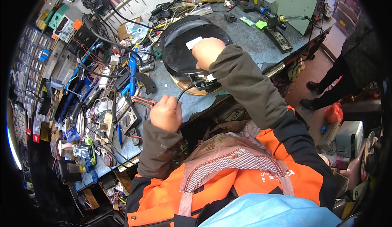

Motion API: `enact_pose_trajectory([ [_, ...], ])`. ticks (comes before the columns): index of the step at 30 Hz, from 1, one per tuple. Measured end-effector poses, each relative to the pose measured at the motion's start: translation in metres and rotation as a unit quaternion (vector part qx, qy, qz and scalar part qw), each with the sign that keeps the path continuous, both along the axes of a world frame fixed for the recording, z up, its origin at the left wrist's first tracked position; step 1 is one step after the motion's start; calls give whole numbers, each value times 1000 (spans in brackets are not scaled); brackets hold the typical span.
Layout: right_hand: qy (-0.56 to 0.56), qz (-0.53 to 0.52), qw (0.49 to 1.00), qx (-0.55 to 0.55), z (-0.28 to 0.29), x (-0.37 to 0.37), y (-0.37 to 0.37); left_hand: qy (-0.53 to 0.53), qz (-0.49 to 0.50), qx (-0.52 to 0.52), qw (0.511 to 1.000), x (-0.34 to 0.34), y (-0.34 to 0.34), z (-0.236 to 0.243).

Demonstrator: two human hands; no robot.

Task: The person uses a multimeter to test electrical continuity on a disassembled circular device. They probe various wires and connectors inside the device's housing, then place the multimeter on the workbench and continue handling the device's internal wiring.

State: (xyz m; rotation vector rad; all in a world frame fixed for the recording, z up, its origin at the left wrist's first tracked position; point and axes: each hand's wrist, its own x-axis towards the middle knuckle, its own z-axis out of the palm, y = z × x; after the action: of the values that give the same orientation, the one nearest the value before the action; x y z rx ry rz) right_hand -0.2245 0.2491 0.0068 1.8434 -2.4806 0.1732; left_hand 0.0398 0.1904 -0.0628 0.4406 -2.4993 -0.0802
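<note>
A round black appliance housing (175, 49) lies on the blue-grey workbench in front of me, a white label (193, 43) on its upper face. My right hand (208, 53) is over the housing, its fingers curled down against the top beside the label; whatever they hold is hidden beneath the hand. At the near edge, a black fitting (204, 82) joins a black cord (186, 91), with a brown-gold rim showing below. My left hand (166, 113) is closed around this cord, left of the housing. Pliers with red handles (143, 101) lie just beyond the left hand.
Tangled cables, tools and a multimeter (129, 114) crowd the bench's left side. Farther right are a long dark box (277, 39) and a large pale-green cabinet (288, 2). The bench's front edge runs below my forearms. Another person's dark-clothed legs (335, 78) are at the right.
</note>
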Motion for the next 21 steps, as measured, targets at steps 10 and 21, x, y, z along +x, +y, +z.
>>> enact_pose_trajectory([
  [10,-3,4,1000,-24,-3,0,1,44,30,73,996,-12,-23,-55],
  [21,-18,1,1000,-18,-2,0,0,59,23,158,985,-6,-36,-26],
])
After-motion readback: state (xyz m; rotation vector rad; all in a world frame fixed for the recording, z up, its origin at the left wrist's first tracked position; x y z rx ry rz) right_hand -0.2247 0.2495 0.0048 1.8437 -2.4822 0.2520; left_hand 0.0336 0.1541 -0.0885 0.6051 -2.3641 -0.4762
